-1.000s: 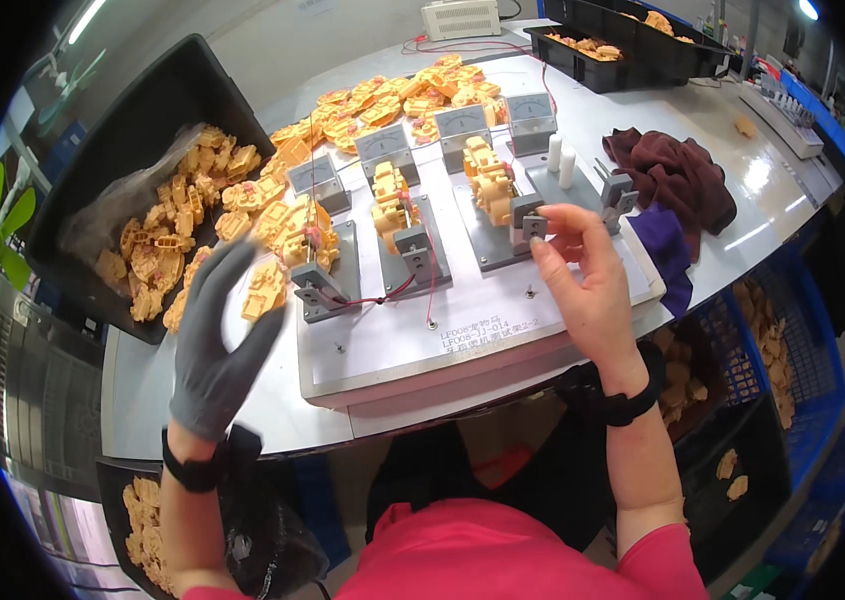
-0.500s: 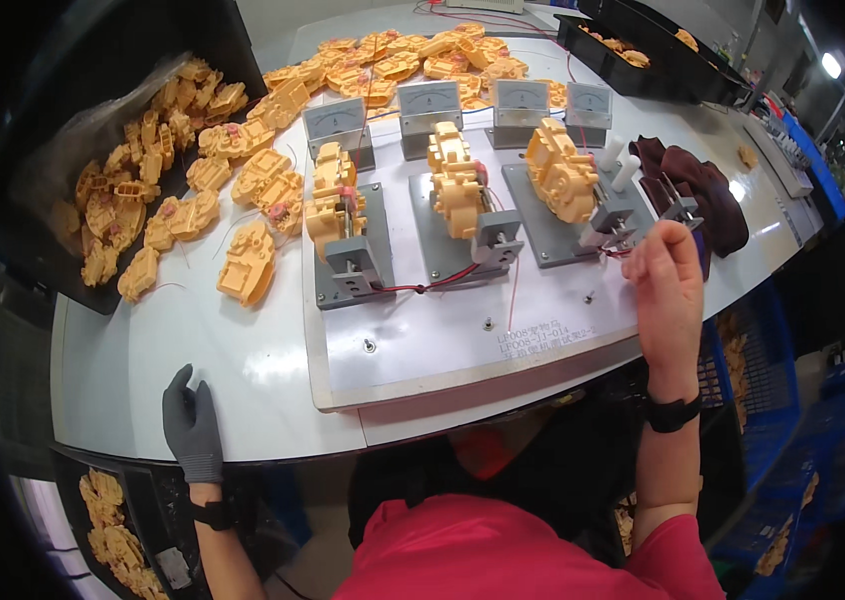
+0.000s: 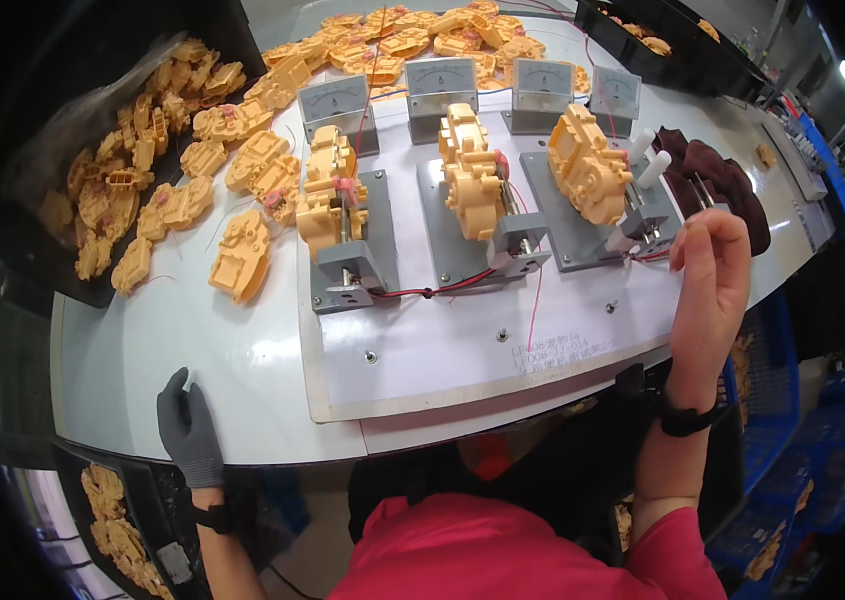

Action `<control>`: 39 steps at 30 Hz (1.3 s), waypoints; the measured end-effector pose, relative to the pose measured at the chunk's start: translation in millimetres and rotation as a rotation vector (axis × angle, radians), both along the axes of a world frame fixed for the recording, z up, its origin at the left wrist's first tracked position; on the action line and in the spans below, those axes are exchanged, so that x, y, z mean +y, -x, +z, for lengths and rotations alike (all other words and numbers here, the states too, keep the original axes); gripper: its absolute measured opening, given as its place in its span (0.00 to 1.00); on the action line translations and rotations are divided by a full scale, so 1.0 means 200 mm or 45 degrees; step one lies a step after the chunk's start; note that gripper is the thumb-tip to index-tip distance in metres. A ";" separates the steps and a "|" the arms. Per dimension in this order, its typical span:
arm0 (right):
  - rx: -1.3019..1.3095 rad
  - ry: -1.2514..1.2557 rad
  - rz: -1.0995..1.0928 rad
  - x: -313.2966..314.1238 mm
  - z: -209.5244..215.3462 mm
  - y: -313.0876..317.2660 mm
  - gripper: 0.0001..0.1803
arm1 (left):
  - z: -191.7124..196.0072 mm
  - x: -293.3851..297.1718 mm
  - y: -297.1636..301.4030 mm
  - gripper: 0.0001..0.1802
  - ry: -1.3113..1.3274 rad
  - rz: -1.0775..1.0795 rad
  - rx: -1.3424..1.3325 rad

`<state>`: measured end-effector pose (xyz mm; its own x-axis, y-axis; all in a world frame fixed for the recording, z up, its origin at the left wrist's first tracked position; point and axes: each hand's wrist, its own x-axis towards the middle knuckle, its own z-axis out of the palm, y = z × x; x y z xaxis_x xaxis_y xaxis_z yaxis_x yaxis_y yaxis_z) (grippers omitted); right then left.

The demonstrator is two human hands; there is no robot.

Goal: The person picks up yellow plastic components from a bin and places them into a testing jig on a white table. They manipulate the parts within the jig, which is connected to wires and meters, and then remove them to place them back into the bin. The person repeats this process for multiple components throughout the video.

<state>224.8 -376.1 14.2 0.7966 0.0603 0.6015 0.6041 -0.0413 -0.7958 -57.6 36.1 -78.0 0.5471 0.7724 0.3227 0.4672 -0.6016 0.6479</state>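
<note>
My left hand (image 3: 190,432), in a grey glove, lies on the white table near its front edge. Its thumb and forefinger are a little apart, and nothing shows between them. My bare right hand (image 3: 711,285) is raised at the right end of the test board (image 3: 423,385). Its fingers are curled to a pinch; whatever they hold, if anything, is hidden. Beside it stands a grey fixture carrying a yellow plastic gearbox housing (image 3: 591,170). Two more fixtures hold a middle housing (image 3: 473,180) and a left housing (image 3: 328,195), both upright.
Analog panel meters (image 3: 443,85) stand behind the fixtures. Small toggle switches (image 3: 503,336) line the board's front. Loose yellow housings (image 3: 240,258) lie at left and in a far heap. A black bin (image 3: 33,110) tips out more. Dark brown cloth (image 3: 713,170) lies at right.
My right hand has shifted a little rightward, its fingers still pinched. The left hand has hardly moved. The whole view has shifted slightly; the housings stay in their fixtures.
</note>
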 end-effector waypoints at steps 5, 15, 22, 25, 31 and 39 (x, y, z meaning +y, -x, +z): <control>-0.039 0.038 0.014 -0.03 0.01 -0.07 0.06 | -0.01 0.01 0.01 0.13 -0.047 -0.057 -0.038; 0.046 -0.012 0.074 -0.07 -0.11 -0.04 0.05 | -0.01 0.01 0.00 0.13 -0.067 -0.019 0.007; 0.108 0.065 0.071 -0.06 -0.11 0.01 0.08 | 0.00 0.01 0.00 0.13 -0.030 0.000 0.034; 0.127 0.066 -0.001 -0.06 -0.12 -0.02 0.11 | -0.01 0.01 0.00 0.13 -0.050 -0.016 0.001; 0.207 0.067 -0.003 -0.07 -0.11 -0.03 0.17 | -0.01 0.00 0.00 0.13 -0.036 -0.022 -0.025; 0.265 -0.088 0.078 -0.10 -0.11 -0.04 0.18 | -0.02 0.01 0.01 0.13 -0.014 -0.018 -0.044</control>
